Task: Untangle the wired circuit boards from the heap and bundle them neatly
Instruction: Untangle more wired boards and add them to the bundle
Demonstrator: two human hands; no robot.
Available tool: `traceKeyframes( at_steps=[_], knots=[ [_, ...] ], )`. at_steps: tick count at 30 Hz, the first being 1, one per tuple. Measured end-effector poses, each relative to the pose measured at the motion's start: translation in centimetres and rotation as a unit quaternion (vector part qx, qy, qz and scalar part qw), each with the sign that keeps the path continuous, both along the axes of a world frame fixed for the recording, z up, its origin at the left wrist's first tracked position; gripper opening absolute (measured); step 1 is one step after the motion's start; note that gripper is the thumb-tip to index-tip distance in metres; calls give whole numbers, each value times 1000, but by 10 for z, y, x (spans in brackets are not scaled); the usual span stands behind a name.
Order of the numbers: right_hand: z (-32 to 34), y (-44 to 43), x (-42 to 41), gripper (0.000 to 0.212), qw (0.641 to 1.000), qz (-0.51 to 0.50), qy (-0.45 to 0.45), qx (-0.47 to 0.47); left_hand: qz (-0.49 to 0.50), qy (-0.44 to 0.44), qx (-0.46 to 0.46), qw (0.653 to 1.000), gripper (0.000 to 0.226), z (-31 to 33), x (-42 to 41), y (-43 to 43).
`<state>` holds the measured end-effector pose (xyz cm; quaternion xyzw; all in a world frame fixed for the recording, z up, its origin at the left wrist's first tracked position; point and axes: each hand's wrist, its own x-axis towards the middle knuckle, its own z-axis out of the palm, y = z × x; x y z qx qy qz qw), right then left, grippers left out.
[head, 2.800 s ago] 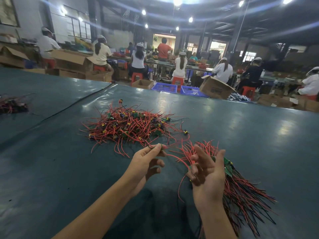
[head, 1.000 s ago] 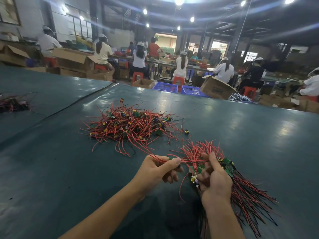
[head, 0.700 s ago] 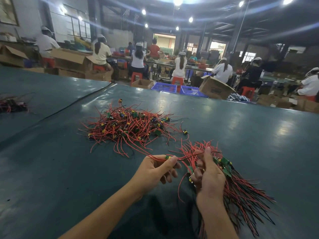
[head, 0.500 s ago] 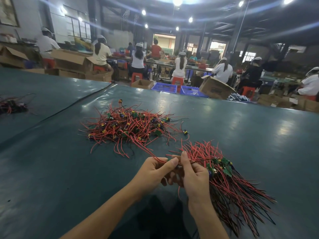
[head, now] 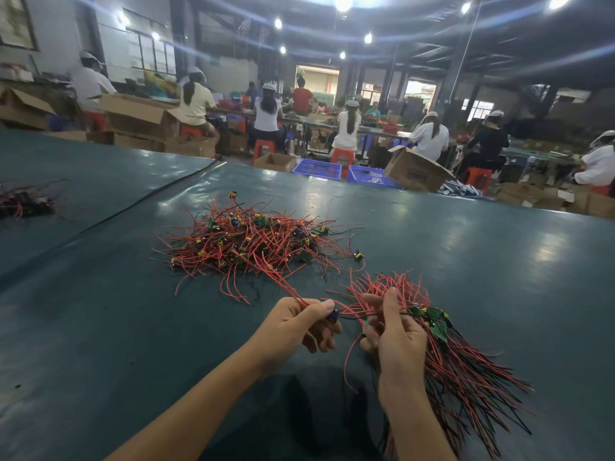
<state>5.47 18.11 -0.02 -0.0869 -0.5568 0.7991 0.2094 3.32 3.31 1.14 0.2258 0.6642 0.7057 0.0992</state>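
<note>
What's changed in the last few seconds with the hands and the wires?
The left hand pinched a wired board at the near edge of the heap and drew it toward the bundle, which the right hand, open-fingered earlier, now grips. The heap and bundle stayed put.

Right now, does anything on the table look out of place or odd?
Little stands out. One small yellow-and-black part lies alone on the table, just right of the heap. A red wire droops loose beside the right hand, outside the bundle it holds. The left hand pinches a wired board.
</note>
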Motion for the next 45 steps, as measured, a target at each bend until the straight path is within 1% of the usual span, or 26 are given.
traceKeyframes(
  at_steps=[1,3,6,7,9,11,12,13,15,16,18,19,20,21,22,23,24,26,29,32,35,37,39,41,43,45],
  knots=[
    [-1,-4,2,47,999,18,3,26,-3,-7,8,1000,39,0,0,0],
    [-2,-16,7,44,992,57,16,109,-12,-15,23,1000,39,-1,0,1],
    [-4,-31,13,44,969,119,45,213,-15,-4,23,1000,42,-5,-2,2],
    [-5,-31,14,48,963,118,46,238,-5,14,2,1000,45,-7,-3,1],
    [-2,-29,14,61,957,83,25,277,37,59,-64,996,55,-12,-7,-2],
    [-1,-24,11,63,958,26,-3,287,97,104,-135,980,64,-15,-13,-9],
    [-1,-21,9,61,961,5,-20,276,138,139,-179,964,63,-18,-17,-14],
    [-2,-19,7,59,964,-9,-36,262,183,181,-232,938,59,-22,-22,-20],
    [-5,-14,4,64,967,-29,-67,242,257,254,-319,876,49,-28,-30,-31],
    [-6,-10,2,69,966,-40,-90,239,279,270,-339,857,43,-31,-35,-35],
    [-9,-5,-2,73,964,-54,-142,218,308,276,-361,836,27,-39,-42,-42],
    [-10,-2,-2,68,970,-50,-159,179,318,276,-378,824,23,-43,-46,-44],
    [-9,0,-2,60,979,-38,-167,110,324,274,-397,814,23,-47,-50,-46],
    [-7,1,-2,50,985,-19,-170,16,327,271,-414,805,27,-50,-55,-46],
    [-4,3,-2,45,982,4,-169,-82,328,266,-427,799,33,-52,-59,-46],
    [-2,4,-2,41,973,22,-162,-160,326,263,-439,795,38,-53,-64,-46],
    [0,5,-3,38,967,32,-152,-200,320,260,-451,792,43,-54,-69,-46],
    [0,5,-4,32,971,30,-132,-198,300,246,-484,784,51,-55,-79,-46],
    [-3,0,-7,25,984,5,-114,-135,268,228,-531,771,60,-55,-95,-47],
    [-7,-3,-9,16,990,-3,-102,-93,262,188,-538,779,58,-55,-104,-45],
    [-10,-5,-9,11,994,2,-97,-58,291,208,-549,755,52,-56,-108,-44],
    [-11,-7,-8,10,995,10,-99,-26,301,223,-528,762,46,-58,-107,-46],
    [-12,-10,-6,9,995,17,-101,8,304,250,-472,789,33,-59,-100,-48],
    [-13,-14,-5,8,994,24,-99,32,319,287,-388,815,24,-58,-87,-50],
    [-13,-17,-6,8,994,31,-92,56,327,335,-309,828,21,-53,-71,-47],
    [-13,-20,-6,10,992,37,-85,88,318,372,-261,832,20,-47,-54,-41]
  ],
)
